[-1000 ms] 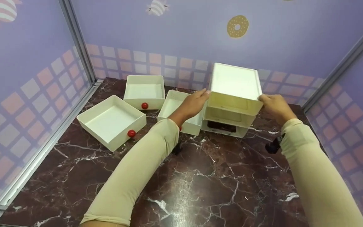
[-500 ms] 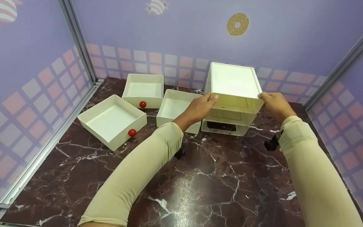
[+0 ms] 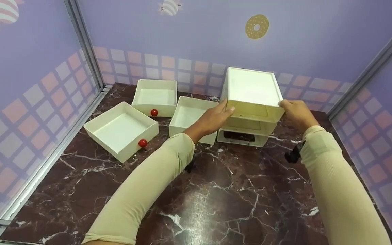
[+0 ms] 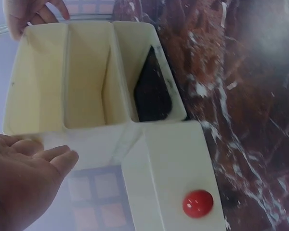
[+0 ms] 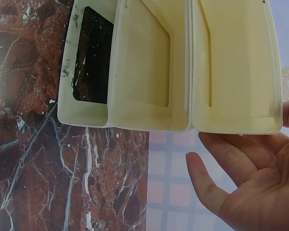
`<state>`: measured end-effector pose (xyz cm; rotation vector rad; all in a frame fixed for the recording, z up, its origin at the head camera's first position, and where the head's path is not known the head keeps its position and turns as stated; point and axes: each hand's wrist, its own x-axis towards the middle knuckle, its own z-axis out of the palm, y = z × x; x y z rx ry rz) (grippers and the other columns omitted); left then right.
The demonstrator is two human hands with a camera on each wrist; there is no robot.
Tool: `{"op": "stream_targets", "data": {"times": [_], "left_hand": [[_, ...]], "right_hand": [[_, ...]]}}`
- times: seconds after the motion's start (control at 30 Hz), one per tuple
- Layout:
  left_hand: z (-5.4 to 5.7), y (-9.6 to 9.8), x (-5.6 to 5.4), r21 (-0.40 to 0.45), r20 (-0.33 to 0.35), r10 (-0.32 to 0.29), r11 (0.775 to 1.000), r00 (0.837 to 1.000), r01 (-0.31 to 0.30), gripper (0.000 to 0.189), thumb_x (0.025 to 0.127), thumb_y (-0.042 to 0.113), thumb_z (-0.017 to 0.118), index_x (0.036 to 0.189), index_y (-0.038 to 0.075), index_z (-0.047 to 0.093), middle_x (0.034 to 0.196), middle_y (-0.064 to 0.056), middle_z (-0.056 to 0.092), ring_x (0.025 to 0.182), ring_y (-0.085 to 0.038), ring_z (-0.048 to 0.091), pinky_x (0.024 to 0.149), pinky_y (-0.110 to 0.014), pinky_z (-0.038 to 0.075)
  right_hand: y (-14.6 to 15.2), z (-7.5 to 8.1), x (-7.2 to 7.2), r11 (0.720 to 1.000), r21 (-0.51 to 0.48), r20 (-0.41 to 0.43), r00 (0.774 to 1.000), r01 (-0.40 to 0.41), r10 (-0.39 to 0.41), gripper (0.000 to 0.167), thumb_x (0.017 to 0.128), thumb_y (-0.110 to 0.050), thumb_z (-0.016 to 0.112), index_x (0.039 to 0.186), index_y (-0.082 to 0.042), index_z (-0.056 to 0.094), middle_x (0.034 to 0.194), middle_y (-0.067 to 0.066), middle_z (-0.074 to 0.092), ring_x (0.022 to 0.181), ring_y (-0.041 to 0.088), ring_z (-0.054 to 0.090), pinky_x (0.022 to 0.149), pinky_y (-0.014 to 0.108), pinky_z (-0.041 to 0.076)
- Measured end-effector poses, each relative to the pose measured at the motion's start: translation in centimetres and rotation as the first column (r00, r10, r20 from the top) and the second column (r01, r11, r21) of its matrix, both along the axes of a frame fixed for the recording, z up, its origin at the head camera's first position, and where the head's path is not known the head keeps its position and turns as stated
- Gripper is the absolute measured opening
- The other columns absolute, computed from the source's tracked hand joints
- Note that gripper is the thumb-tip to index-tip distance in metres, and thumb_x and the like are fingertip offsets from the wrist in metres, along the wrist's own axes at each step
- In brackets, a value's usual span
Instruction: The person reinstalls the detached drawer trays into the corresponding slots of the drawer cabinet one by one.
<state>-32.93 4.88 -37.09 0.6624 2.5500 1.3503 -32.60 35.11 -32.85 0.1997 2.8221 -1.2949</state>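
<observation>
A white drawer cabinet made of three stacked open-fronted shells [image 3: 254, 86] stands at the back right. My left hand [image 3: 209, 119] touches the left side of its top shell, thumb by the front edge, fingers fairly straight. At the upper right front corner rests my right hand [image 3: 298, 111]; the right wrist view shows its fingers [image 5: 236, 154] extended along that side wall. The compartments hold no drawers, and a dark rectangular patch [image 3: 239, 135] shows in the lowest one. A white drawer [image 3: 187, 114] sits just left of the cabinet, partly hidden behind my left hand.
Two more white drawers lie to the left: one at the back [image 3: 155, 97] and one turned at an angle [image 3: 121, 129], each with a red round knob. The table [image 3: 223, 200] is dark veined marble, with patterned walls [image 3: 199, 37] at the back and sides.
Over the first half second the top shell shifts slightly left and my left hand moves toward the cabinet's front edge. Since then both hands and the cabinet have stayed almost still.
</observation>
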Motion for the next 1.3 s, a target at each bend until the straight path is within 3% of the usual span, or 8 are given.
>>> {"op": "stream_targets", "data": {"times": [0.1,0.2,0.27,0.4,0.57,0.7,1.17,1.3], "left_hand": [[-1.0,-1.0,-0.4,-0.063,-0.071,-0.038,0.997,0.997,0.034,0.082,0.104,0.063,0.034,0.165,0.015,0.009,0.172,-0.006,0.015,0.158,-0.027,0.019,0.13,-0.042,0.016],[-2.1,-2.4,-0.9,-0.232,-0.151,-0.06,0.972,0.987,0.024,0.088,0.1,0.069,0.036,0.165,0.016,0.009,0.172,-0.006,0.013,0.159,-0.032,0.017,0.129,-0.051,0.013],[-2.9,-3.5,-1.3,-0.374,-0.201,-0.071,0.927,0.977,-0.009,0.093,0.097,0.073,0.039,0.165,0.017,0.011,0.172,-0.008,0.013,0.158,-0.037,0.014,0.128,-0.057,0.01],[-4.9,-5.7,-2.4,-0.6,-0.27,-0.096,0.795,0.958,-0.089,0.099,0.09,0.072,0.054,0.165,0.017,0.018,0.172,-0.011,0.016,0.156,-0.047,0.013,0.125,-0.067,0.01],[-7.9,-8.0,-2.8,-0.734,-0.286,-0.127,0.666,0.95,-0.132,0.096,0.088,0.059,0.07,0.163,0.022,0.023,0.17,-0.017,0.022,0.152,-0.055,0.019,0.123,-0.069,0.015],[-9.8,-8.4,-2.8,-0.781,-0.308,-0.153,0.604,0.939,-0.158,0.082,0.088,0.052,0.074,0.157,0.028,0.036,0.166,-0.023,0.029,0.148,-0.058,0.027,0.123,-0.065,0.023],[-10.1,-8.4,-2.5,-0.759,-0.379,-0.176,0.621,0.908,-0.196,0.064,0.091,0.046,0.073,0.146,0.028,0.046,0.162,-0.027,0.032,0.144,-0.06,0.034,0.119,-0.067,0.03],[-10.2,-8.4,-2.1,-0.751,-0.4,-0.181,0.626,0.898,-0.209,0.061,0.091,0.043,0.073,0.143,0.027,0.047,0.162,-0.027,0.033,0.143,-0.059,0.036,0.116,-0.069,0.033]], "right_hand": [[0.0,-0.1,-0.1,1.0,0.008,0.011,1.0,-0.005,0.005,0.057,0.104,-0.038,0.042,0.136,0.005,0.061,0.13,0.023,0.063,0.099,0.019,0.057,0.084,0.03,0.051],[0.1,-0.1,-0.2,1.0,0.017,0.014,1.0,-0.013,0.013,0.058,0.104,-0.038,0.041,0.139,0.004,0.059,0.136,0.026,0.061,0.11,0.025,0.056,0.092,0.035,0.049],[0.2,-0.1,-0.2,1.0,0.018,0.015,1.0,-0.018,0.017,0.058,0.104,-0.037,0.04,0.14,0.004,0.058,0.138,0.027,0.059,0.116,0.028,0.055,0.096,0.037,0.048],[0.1,-0.1,-0.2,1.0,-0.001,0.019,1.0,-0.022,0.022,0.057,0.104,-0.037,0.041,0.139,0.005,0.057,0.14,0.028,0.058,0.122,0.032,0.054,0.104,0.044,0.046],[0.0,-0.1,-0.1,1.0,0.011,0.012,1.0,-0.022,0.022,0.056,0.104,-0.037,0.041,0.135,0.005,0.06,0.137,0.027,0.06,0.117,0.029,0.056,0.099,0.039,0.048],[0.0,-0.1,-0.1,0.999,0.03,0.01,1.0,-0.017,0.017,0.054,0.104,-0.037,0.041,0.133,0.003,0.062,0.13,0.025,0.063,0.106,0.024,0.059,0.085,0.029,0.053],[0.5,0.0,-0.2,0.999,0.05,-0.007,1.0,-0.009,0.009,0.053,0.103,-0.038,0.044,0.131,0.002,0.065,0.079,-0.002,0.054,0.069,0.012,0.047,0.059,0.025,0.044],[0.4,0.1,-0.3,0.998,0.059,-0.009,1.0,-0.001,0.002,0.054,0.103,-0.038,0.045,0.133,0.001,0.064,0.082,-0.001,0.052,0.071,0.013,0.043,0.061,0.027,0.039]]}}
